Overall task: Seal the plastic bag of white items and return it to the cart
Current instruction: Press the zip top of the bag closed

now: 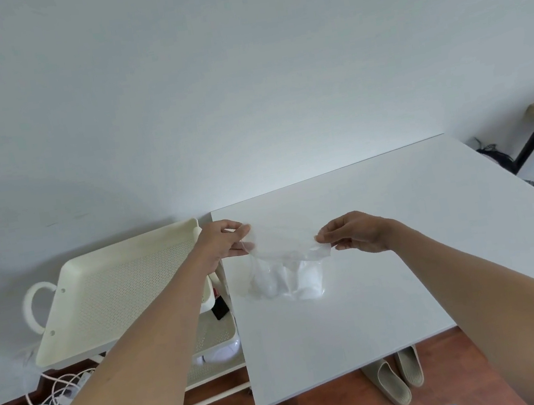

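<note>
Left grip (226,243) & right grip (353,232) both pinched shut on top edge of plastic bag (286,269), one at ea. end, mouth stretched betw. them. Bag w/ white items (308,281) hangs down onto white surface (382,219). Cart (81,334) just left of surface.

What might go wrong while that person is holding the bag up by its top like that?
The plastic bag hangs from just two pinches, left hand and right hand, at its top corners. If the top is not fully pressed shut, the white items could spill onto the table. One pinch might also slip. Carrying it left to the cart, the sagging bag could catch the tray rim.
</note>
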